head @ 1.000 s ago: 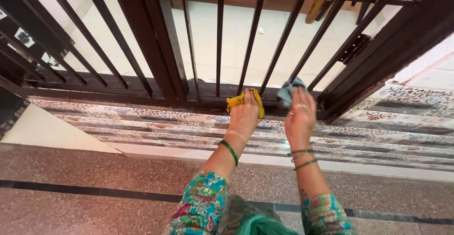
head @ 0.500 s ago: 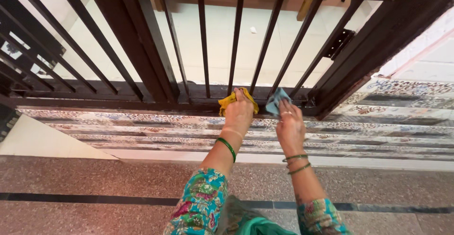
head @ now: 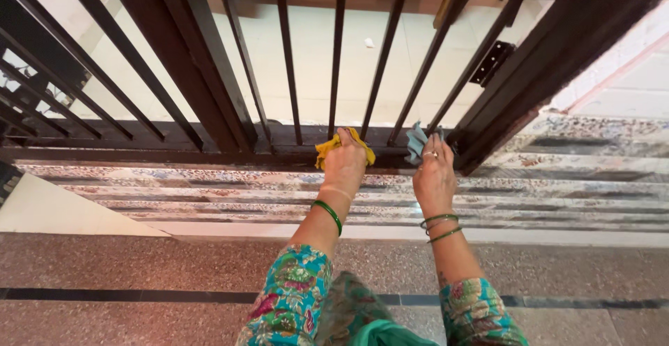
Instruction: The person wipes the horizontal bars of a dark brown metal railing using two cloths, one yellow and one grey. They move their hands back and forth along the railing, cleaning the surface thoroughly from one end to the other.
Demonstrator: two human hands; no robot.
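Note:
My left hand (head: pixel 345 165) presses a yellow cloth (head: pixel 326 152) onto the bottom rail (head: pixel 209 140) of a dark metal gate. My right hand (head: pixel 433 173) holds a pale blue-grey cloth (head: pixel 417 141) against the same rail, close to the gate's right post (head: pixel 516 81). Both arms reach forward side by side, with green bangles on the wrists and patterned teal sleeves. Vertical bars (head: pixel 336 53) rise just above the two hands.
A patterned marble threshold (head: pixel 174 186) runs below the gate rail, with speckled stone floor (head: pixel 104 269) in front. A hinge (head: pixel 491 62) is fixed on the right post. Beyond the bars lies a pale tiled floor (head: pixel 313 67).
Both hands have shifted slightly left along the bottom rail with their cloths, and the view has tilted a little upward.

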